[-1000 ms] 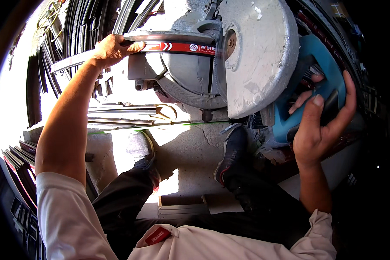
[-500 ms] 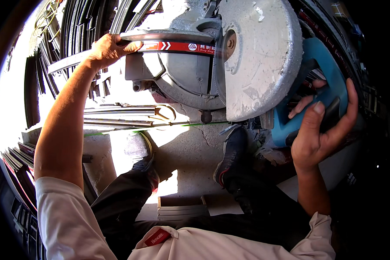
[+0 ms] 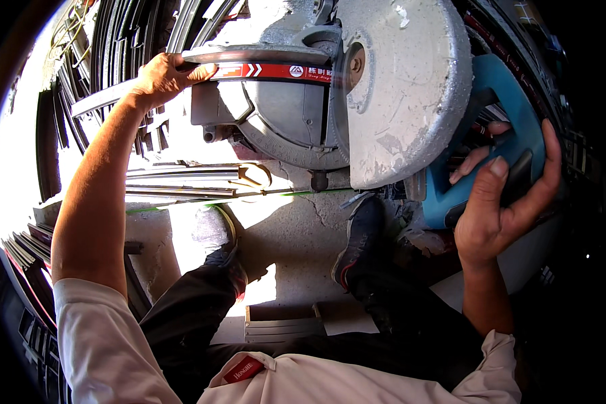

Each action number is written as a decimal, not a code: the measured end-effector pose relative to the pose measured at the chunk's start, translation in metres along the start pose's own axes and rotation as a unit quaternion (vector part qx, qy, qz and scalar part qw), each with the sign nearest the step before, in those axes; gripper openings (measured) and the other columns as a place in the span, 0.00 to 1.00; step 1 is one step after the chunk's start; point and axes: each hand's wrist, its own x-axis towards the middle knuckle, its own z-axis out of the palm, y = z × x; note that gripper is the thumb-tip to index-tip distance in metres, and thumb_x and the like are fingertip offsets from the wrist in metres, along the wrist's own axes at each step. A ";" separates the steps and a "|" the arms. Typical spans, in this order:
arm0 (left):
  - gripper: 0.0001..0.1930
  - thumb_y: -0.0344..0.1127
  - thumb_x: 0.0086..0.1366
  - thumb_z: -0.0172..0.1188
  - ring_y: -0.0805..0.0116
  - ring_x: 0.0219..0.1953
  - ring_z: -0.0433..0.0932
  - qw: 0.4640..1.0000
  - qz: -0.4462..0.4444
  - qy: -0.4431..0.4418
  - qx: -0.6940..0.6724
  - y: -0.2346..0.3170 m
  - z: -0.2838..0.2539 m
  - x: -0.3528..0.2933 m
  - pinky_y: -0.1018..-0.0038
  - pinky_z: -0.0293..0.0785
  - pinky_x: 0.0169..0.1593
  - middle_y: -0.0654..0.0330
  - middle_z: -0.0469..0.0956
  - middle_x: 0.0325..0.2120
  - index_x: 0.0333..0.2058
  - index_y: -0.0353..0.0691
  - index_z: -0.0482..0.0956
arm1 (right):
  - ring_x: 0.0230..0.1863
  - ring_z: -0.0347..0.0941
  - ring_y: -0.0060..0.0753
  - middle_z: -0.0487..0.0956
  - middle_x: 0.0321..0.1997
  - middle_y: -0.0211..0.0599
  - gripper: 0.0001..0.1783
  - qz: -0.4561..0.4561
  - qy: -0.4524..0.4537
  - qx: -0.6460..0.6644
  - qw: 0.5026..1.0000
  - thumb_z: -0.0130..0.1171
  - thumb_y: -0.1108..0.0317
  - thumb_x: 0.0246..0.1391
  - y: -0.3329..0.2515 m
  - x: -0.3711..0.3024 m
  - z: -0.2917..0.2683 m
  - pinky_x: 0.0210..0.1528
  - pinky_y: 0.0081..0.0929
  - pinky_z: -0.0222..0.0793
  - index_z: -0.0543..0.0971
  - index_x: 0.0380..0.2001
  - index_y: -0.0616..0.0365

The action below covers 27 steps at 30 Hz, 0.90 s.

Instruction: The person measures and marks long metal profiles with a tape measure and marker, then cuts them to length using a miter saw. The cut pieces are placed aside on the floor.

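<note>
A miter saw stands before me, its large grey blade guard [image 3: 411,101] hiding most of the disc. Part of the round blade [image 3: 340,128] shows along the guard's left side. Across the saw's grey base [image 3: 286,111] lies a long metal profile [image 3: 269,71] with red printed film, set along the fence. My left hand [image 3: 163,79] is closed on this profile left of the base, thumb along its near side. On the right, my right hand [image 3: 491,209] wraps the blue saw handle [image 3: 444,202], fingertips showing through its opening. The profile's right end is hidden behind the blade and guard.
Many dark profiles [image 3: 121,60] stand at the far left, with more stacked strips [image 3: 30,252] at the near left. Several light strips [image 3: 182,174] lie on the floor ahead of my left shoe [image 3: 214,229]. A grey slatted piece [image 3: 283,326] sits between my legs.
</note>
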 end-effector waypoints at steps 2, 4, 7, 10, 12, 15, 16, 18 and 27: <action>0.45 0.82 0.50 0.68 0.68 0.26 0.81 1.000 0.000 -0.001 -0.005 0.000 0.000 0.000 0.68 0.80 0.33 0.59 0.78 0.20 0.28 0.34 0.81 | 0.30 0.74 0.26 0.75 0.57 0.53 0.34 0.002 0.000 0.003 1.000 0.47 0.73 0.73 -0.001 0.000 -0.001 0.29 0.25 0.77 0.49 0.76 0.59; 0.45 0.82 0.50 0.68 0.68 0.26 0.81 1.000 0.003 0.000 -0.011 -0.002 0.001 0.001 0.67 0.79 0.33 0.59 0.78 0.20 0.28 0.34 0.81 | 0.30 0.74 0.26 0.75 0.58 0.53 0.34 0.002 0.001 0.001 1.000 0.47 0.73 0.73 -0.001 0.001 -0.001 0.29 0.25 0.77 0.49 0.76 0.59; 0.45 0.83 0.45 0.70 0.64 0.29 0.83 0.999 -0.022 -0.009 -0.026 -0.003 0.000 0.002 0.64 0.82 0.32 0.55 0.80 0.24 0.28 0.36 0.82 | 0.30 0.74 0.26 0.75 0.58 0.53 0.34 0.001 0.002 -0.005 1.000 0.47 0.73 0.73 0.000 0.001 -0.001 0.29 0.25 0.76 0.49 0.76 0.60; 0.45 0.82 0.45 0.71 0.65 0.28 0.83 0.999 -0.033 -0.022 -0.034 -0.002 -0.001 0.003 0.65 0.83 0.31 0.56 0.80 0.23 0.29 0.36 0.82 | 0.30 0.73 0.26 0.75 0.58 0.53 0.34 0.008 0.000 -0.010 1.000 0.47 0.73 0.73 -0.002 0.002 -0.002 0.30 0.25 0.76 0.49 0.76 0.60; 0.45 0.82 0.47 0.69 0.68 0.27 0.82 1.000 -0.015 -0.015 -0.021 -0.002 0.000 0.003 0.67 0.80 0.33 0.58 0.79 0.21 0.27 0.35 0.81 | 0.30 0.73 0.27 0.75 0.58 0.53 0.34 0.016 0.005 -0.016 1.000 0.47 0.74 0.73 -0.004 0.002 -0.002 0.30 0.25 0.76 0.49 0.76 0.60; 0.45 0.82 0.49 0.68 0.69 0.26 0.81 1.000 -0.012 0.003 -0.022 -0.004 0.003 0.000 0.69 0.78 0.33 0.59 0.78 0.20 0.26 0.35 0.80 | 0.30 0.73 0.26 0.75 0.58 0.53 0.34 0.013 0.004 -0.006 1.000 0.46 0.73 0.73 -0.002 0.002 0.000 0.30 0.25 0.76 0.49 0.76 0.61; 0.45 0.82 0.49 0.68 0.70 0.26 0.81 1.000 -0.014 0.009 -0.026 -0.004 0.004 0.000 0.69 0.78 0.33 0.59 0.78 0.20 0.25 0.35 0.80 | 0.30 0.73 0.26 0.75 0.58 0.53 0.33 0.011 0.004 -0.007 1.000 0.46 0.73 0.73 -0.002 0.002 0.000 0.30 0.25 0.76 0.49 0.76 0.61; 0.45 0.82 0.49 0.68 0.69 0.26 0.81 1.000 -0.007 0.000 -0.015 -0.006 0.003 0.002 0.68 0.78 0.33 0.60 0.77 0.19 0.25 0.35 0.80 | 0.31 0.73 0.26 0.75 0.58 0.53 0.33 0.008 0.003 -0.009 1.000 0.46 0.73 0.73 -0.001 0.002 0.000 0.30 0.25 0.76 0.49 0.76 0.61; 0.46 0.83 0.46 0.69 0.65 0.28 0.82 0.999 -0.012 -0.019 -0.035 0.000 -0.002 0.002 0.64 0.79 0.35 0.57 0.79 0.22 0.28 0.35 0.83 | 0.31 0.73 0.26 0.75 0.58 0.53 0.33 0.004 -0.002 -0.007 1.000 0.46 0.73 0.73 -0.003 0.003 -0.003 0.30 0.25 0.76 0.49 0.76 0.61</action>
